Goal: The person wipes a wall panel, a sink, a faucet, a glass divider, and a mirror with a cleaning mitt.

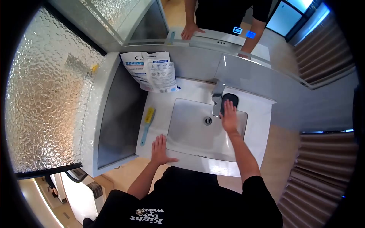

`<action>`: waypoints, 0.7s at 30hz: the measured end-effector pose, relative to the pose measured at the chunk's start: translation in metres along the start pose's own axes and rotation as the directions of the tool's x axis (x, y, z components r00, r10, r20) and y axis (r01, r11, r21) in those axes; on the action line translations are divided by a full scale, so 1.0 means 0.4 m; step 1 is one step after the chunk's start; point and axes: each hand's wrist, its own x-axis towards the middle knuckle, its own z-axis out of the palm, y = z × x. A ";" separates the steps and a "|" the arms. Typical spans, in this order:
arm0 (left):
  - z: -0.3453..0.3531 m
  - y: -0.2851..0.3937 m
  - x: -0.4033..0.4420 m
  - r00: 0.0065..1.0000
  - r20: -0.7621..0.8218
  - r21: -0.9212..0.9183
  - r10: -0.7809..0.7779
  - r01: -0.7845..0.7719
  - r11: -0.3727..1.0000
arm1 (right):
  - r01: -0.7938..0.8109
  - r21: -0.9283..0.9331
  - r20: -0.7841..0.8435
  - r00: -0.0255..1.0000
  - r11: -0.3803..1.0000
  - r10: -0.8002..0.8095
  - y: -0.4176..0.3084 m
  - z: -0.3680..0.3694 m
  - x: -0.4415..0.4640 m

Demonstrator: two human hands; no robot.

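My left hand [161,152] lies flat with fingers spread on the counter's front left edge, holding nothing. My right hand [229,118] reaches over the sink basin [190,133], its stretched fingers resting on a dark oval object [232,100] behind the basin, just right of the chrome faucet [217,97]. A brush [147,125] with yellow bristles and a light blue handle lies on the counter left of the basin. The white printed bag [154,72] stands at the counter's back left corner.
A mirror [228,22] above the counter reflects a person's arms and dark shirt. On the left are a grey side panel [125,102] and textured glass [45,98]. Brown curtains [315,171] hang at the right.
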 end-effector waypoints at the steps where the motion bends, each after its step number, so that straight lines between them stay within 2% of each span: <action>1: -0.001 -0.001 0.001 1.000 0.000 -0.005 -0.006 0.006 1.000 | 0.041 -0.021 0.027 0.999 0.999 -0.041 -0.052 0.004 0.006; 2: -0.002 -0.002 -0.001 1.000 -0.003 -0.019 -0.001 0.001 1.000 | -0.074 0.269 0.040 0.997 0.960 0.066 -0.112 -0.014 0.005; 3: -0.002 -0.003 -0.002 1.000 -0.007 -0.032 0.002 -0.002 0.999 | -0.034 0.310 -0.043 0.998 0.950 0.050 -0.136 0.045 0.012; 5: 0.004 -0.005 -0.002 1.000 -0.018 -0.032 0.006 -0.007 0.999 | -0.017 0.198 -0.097 0.995 0.980 0.037 -0.216 0.064 0.025; 6: 0.005 -0.008 -0.001 0.999 -0.027 -0.024 0.018 -0.019 1.000 | -0.006 0.200 -0.094 0.995 0.980 0.025 -0.247 0.062 0.041; 8: 0.008 -0.013 0.001 0.999 -0.039 -0.035 0.015 -0.016 0.999 | 0.113 0.095 -0.112 0.988 0.989 -0.103 -0.298 0.056 0.096; 13: -0.017 -0.002 -0.010 1.000 -0.017 -0.050 -0.007 0.006 0.999 | 0.126 0.158 -0.091 0.989 0.979 -0.112 -0.394 0.077 0.177; 17: -0.012 -0.008 -0.016 0.999 -0.033 -0.057 0.008 -0.010 0.998 | 0.202 0.147 0.016 0.978 0.968 -0.207 -0.486 0.080 0.158; 19: -0.009 -0.008 -0.017 0.999 -0.048 -0.054 0.018 -0.021 0.998 | 0.043 0.463 0.335 0.916 0.885 -0.220 -0.542 0.104 0.098; 21: -0.010 -0.005 -0.016 0.998 -0.051 -0.060 0.022 -0.025 0.998 | 0.025 0.586 0.224 0.956 0.810 -0.192 -0.577 0.169 0.007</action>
